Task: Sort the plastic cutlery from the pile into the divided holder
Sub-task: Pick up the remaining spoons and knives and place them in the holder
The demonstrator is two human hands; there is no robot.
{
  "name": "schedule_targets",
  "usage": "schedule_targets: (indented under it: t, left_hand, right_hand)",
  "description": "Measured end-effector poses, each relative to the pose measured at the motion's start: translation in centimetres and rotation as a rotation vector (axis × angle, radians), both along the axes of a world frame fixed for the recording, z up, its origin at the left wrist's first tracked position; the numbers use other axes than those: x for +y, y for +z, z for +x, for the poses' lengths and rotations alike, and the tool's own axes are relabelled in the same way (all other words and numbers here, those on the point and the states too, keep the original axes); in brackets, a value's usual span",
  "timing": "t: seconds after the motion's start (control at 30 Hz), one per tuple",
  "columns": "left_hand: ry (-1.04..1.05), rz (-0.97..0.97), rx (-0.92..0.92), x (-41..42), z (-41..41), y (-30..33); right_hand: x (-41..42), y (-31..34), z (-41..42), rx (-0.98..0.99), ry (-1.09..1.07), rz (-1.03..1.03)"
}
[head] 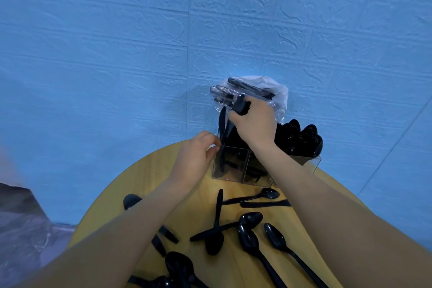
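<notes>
A clear divided holder (pixel 230 172) stands at the far edge of the round yellow table (pixel 149 170). Black knives stand in its left compartment and black spoons (pixel 301 139) fill the right one. My right hand (pixel 253 123) is above the holder, gripping a bunch of black cutlery (pixel 240 106) over the left and middle compartments. My left hand (pixel 195 155) grips the holder's left top corner. Loose black spoons (pixel 250 237) and knives (pixel 218 209) lie scattered on the table near me.
A clear plastic bag (pixel 275 91) with more black cutlery sits behind the holder against the blue textured wall (pixel 117 54). The table's curved edge drops off at left to a dark floor (pixel 21 222).
</notes>
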State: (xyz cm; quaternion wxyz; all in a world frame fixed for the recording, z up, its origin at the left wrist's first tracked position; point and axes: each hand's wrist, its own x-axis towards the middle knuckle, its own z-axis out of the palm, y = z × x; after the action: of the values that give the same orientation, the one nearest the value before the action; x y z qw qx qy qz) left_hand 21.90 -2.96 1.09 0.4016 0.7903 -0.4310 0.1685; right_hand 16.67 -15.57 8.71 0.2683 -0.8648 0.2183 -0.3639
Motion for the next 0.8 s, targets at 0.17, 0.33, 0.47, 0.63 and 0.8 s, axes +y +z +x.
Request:
schedule_targets:
  t: [0.17, 0.33, 0.47, 0.63, 0.8]
  left_hand:
    - [0.003, 0.016, -0.015, 0.0, -0.2, 0.1]
    - [0.013, 0.072, -0.016, 0.0, -0.4, 0.6]
    - [0.023, 0.167, 0.038, 0.6, -1.2, 1.6]
    - [0.031, 0.199, 0.099, 2.3, -4.3, 0.8]
    - [0.039, 0.301, 0.164, 4.1, -8.7, -1.5]
  right_hand:
    - [-0.2, -0.4, -0.1, 0.018, 0.004, -0.148]
    - [-0.3, -1.8, -0.2, 0.251, -0.040, -0.533]
    - [-0.2, -1.1, -1.3, 0.313, -0.030, -0.542]
    - [1.2, -1.7, -6.4, 0.185, -0.026, -0.384]
    - [2.4, -5.9, -12.7, 0.360, -0.058, -0.178]
